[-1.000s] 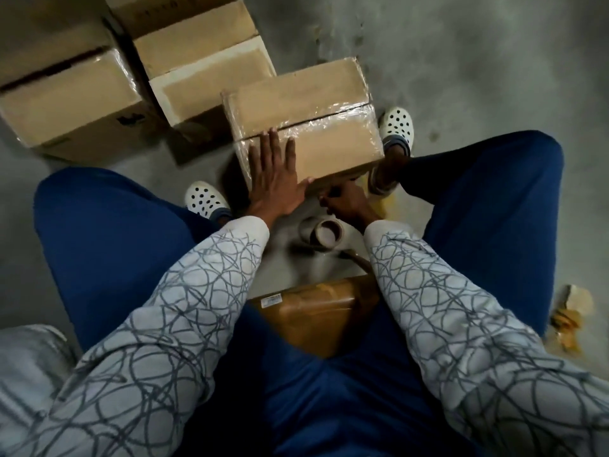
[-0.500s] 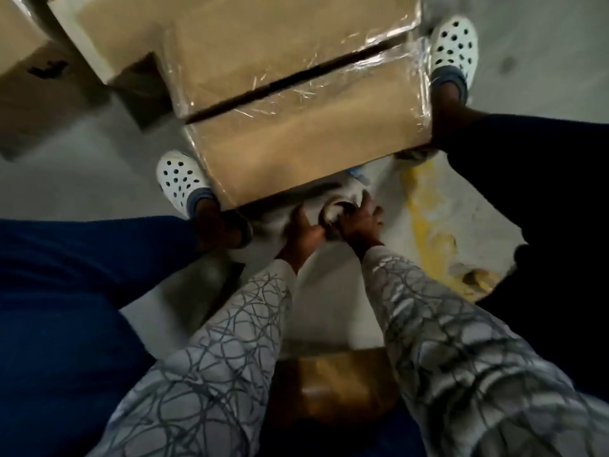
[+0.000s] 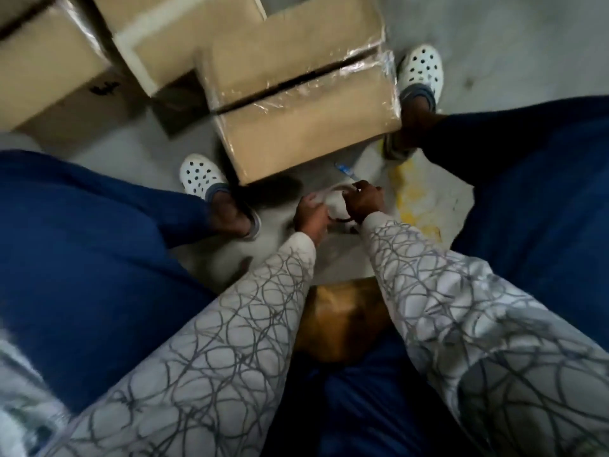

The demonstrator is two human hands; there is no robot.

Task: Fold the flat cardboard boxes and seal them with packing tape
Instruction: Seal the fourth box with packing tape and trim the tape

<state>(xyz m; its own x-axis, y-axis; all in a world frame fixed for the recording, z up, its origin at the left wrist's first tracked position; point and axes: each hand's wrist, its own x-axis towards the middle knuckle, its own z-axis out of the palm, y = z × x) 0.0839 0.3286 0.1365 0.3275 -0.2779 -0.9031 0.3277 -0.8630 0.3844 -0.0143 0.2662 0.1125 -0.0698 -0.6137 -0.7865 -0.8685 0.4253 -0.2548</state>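
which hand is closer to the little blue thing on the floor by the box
Right. The right hand sits just below the blue thing; the left hand is farther, down-left across the tape roll both hold.

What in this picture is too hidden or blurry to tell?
Head view only:
Tape roll: mostly covered by left hand and right hand; loose end unseen.
Brown thing: sleeves cover its sides, dim.
Far boxes: cut off by top edge.
Blue object: too small, blurred.
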